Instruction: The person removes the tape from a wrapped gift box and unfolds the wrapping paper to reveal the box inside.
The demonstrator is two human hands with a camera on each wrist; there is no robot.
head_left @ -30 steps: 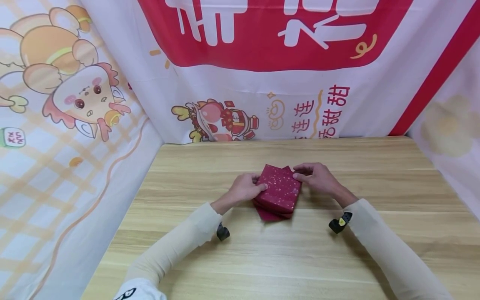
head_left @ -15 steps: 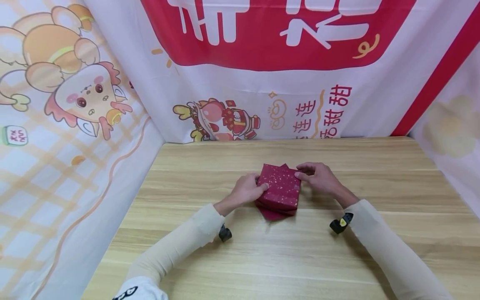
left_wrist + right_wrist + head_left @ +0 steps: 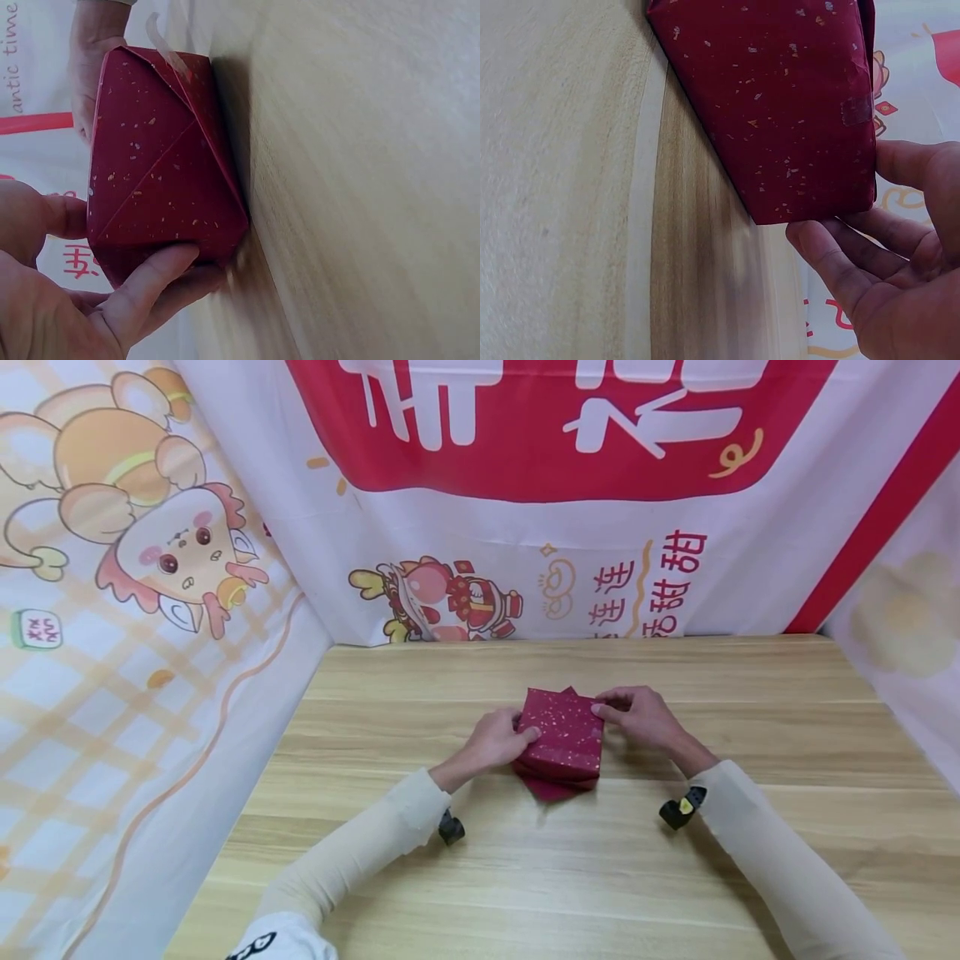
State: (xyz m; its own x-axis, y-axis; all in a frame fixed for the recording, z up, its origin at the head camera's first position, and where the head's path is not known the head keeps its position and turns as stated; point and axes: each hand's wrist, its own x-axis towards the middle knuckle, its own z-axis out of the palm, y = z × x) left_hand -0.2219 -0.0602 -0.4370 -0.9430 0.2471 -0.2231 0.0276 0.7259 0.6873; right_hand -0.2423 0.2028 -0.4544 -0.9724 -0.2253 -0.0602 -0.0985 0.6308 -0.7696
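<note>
A gift box (image 3: 566,731) wrapped in dark red paper with gold flecks is on the wooden table, between both hands. Pointed paper flaps stick out at its back and front in the head view. My left hand (image 3: 495,739) grips its left side, thumb on top and fingers against the side. On the opposite edge, my right hand (image 3: 637,717) pinches the back right corner, thumb on top. Folded triangular creases show on the end of the box (image 3: 150,165) in the left wrist view, with a strip of clear tape (image 3: 166,46) standing off it. A small piece of tape (image 3: 856,111) lies on the paper in the right wrist view.
The wooden table (image 3: 450,902) spreads around the box. Behind it hangs a printed red and white cloth (image 3: 555,460), and a cartoon-patterned cloth (image 3: 150,710) covers the left side. A black wrist camera (image 3: 678,810) is strapped at the right sleeve.
The gift box has turned slightly counter-clockwise in the head view, its front corner swinging to the right. Both hands keep hold of it with little movement.
</note>
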